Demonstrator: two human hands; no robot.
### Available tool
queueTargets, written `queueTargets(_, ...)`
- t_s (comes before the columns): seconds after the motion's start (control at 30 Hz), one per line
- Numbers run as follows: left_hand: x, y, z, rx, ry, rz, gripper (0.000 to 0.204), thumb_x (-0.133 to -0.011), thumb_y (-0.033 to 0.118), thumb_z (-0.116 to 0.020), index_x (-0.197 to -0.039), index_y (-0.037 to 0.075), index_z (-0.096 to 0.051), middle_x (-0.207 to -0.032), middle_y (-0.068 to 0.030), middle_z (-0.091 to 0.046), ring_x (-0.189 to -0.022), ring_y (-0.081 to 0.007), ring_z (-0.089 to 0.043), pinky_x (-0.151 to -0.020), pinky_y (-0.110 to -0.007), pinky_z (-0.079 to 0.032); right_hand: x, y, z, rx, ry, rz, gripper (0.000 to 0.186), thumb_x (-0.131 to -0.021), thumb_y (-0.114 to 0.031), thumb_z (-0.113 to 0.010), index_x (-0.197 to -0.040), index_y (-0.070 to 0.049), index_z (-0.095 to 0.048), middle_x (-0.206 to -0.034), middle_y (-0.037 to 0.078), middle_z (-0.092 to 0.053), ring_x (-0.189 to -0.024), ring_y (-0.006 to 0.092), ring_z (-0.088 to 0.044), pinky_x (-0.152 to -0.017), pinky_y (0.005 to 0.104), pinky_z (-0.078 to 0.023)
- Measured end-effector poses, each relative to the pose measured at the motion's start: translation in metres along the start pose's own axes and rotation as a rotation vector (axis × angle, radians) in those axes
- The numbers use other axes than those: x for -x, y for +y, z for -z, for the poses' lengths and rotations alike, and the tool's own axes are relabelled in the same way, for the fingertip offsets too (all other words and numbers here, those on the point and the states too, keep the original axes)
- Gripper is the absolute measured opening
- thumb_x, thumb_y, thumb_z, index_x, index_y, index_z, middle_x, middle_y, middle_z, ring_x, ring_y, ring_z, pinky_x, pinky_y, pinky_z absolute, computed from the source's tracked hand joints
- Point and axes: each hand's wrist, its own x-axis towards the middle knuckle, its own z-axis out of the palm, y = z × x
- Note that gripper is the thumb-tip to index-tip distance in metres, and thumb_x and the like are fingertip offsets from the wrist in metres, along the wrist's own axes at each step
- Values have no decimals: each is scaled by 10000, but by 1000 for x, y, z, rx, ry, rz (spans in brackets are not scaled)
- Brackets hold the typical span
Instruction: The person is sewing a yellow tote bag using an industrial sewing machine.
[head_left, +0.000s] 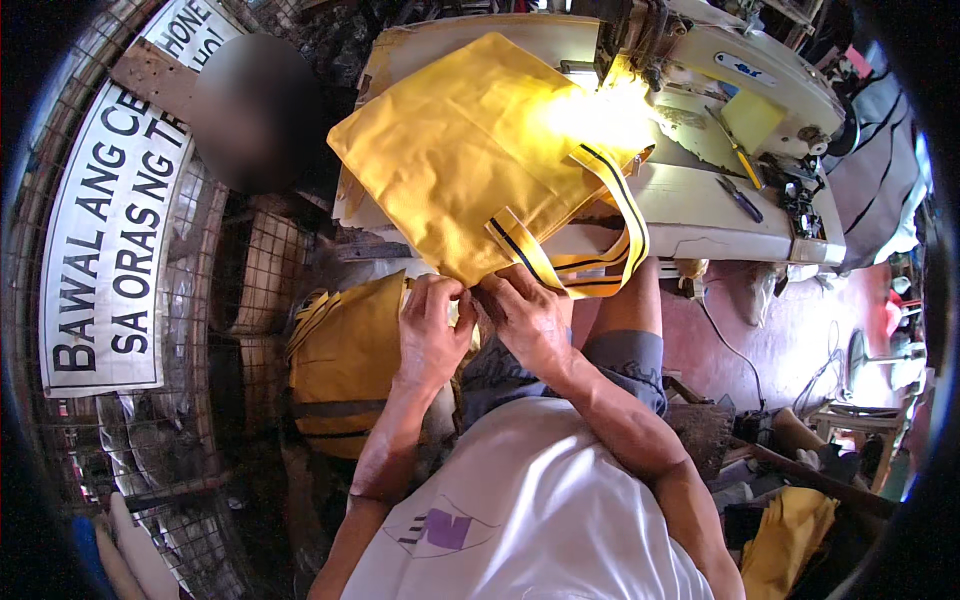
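A yellow tote bag (440,150) lies tilted across the sewing table, its near corner hanging over the front edge toward me. Its yellow handles, striped in black and white (637,225), loop out on the right side. My left hand (434,325) pinches the near corner of the bag, fingers curled. Close beside it, my right hand (525,315) grips the same edge just below one handle's end. Whatever small part sits between my fingertips is hidden. Bright lamp light washes out the bag's far right part.
A white sewing machine (745,75) stands at the back right. Yellow-handled scissors (737,150) and dark thread snips (740,198) lie on the white table (690,240). More yellow bags (340,350) are piled at my left. A wire mesh wall (200,270) carries a white sign (120,250).
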Motion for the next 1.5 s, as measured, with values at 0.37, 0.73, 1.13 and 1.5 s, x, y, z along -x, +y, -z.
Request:
queueTargets(0.37,-4,4,-1,-13,25,30,236,-780,-76,-675,-922,26,-518,-837,-136,-579,-761,-326,-598,-675,-425,-488,4,1,5,-248,-93,-172,252,-818,9,-709,-1068,6,-677,-982,130,-666,-792,240,-680,-723,321,-540)
queueTargets(0.73,-12,0,7,-24,-18,-6,243,-776,-81,-668,-926,24,-508,-839,-140,-566,-764,-328,-593,-677,-434,-484,-14,21,-17,-888,-52,-585,117,-861,34,-693,-977,26,-681,-880,72,-698,-790,135,-671,-723,266,-559)
queueTargets(1.13,-9,1,9,-33,-76,-9,239,-777,-55,-670,-915,35,-498,-819,-141,-557,-761,-344,-576,-676,-460,-479,-11,-2,-6,-702,-150,-708,120,-852,-28,-726,-949,35,-694,-912,66,-719,-809,110,-655,-763,255,-536)
queueTargets(1.5,-9,4,8,-141,-125,-63,213,-806,-42,-646,-928,39,-491,-843,-131,-552,-766,-332,-573,-697,-453,-477,-12,17,-25,-430,18,-507,182,-782,-116,-754,-888,18,-692,-774,172,-673,-680,265,-673,-618,364,-504)
